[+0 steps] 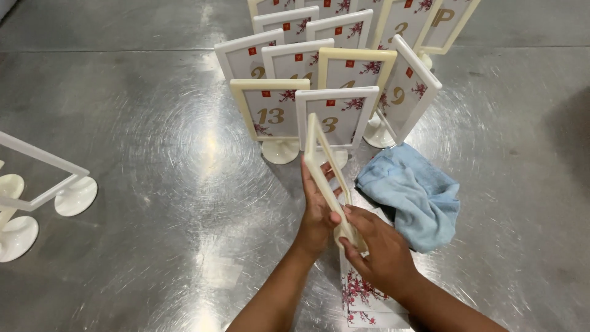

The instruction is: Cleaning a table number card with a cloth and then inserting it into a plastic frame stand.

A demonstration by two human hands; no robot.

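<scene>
I hold a cream sign frame edge-on in front of me, tilted so its top leans away toward the upper left. My left hand is behind it, fingers spread flat along the far face, pressing against it rather than curled shut. My right hand is closed around the frame's lower end, thumb and fingers pinching the stem near its base. The frame hangs above the metal table, clear of the surface.

Under my right wrist lies a flat card with pink blossoms, its lower edge near the bottom of the view. Just to the right of the frame sits a crumpled blue cloth, close to my right hand but not touching it as far as I can tell.

Beyond the frame stands a tight cluster of framed number signs on round feet, packed in rows; the nearest one is just behind the top edge of my frame, so there is little room forward. One sign on the right of the cluster leans at an angle. To the far left, well apart, stand empty white frames at the table's left side. Between those and my hands the steel lies open and bare, and the same holds on the far right beyond the cloth.
</scene>
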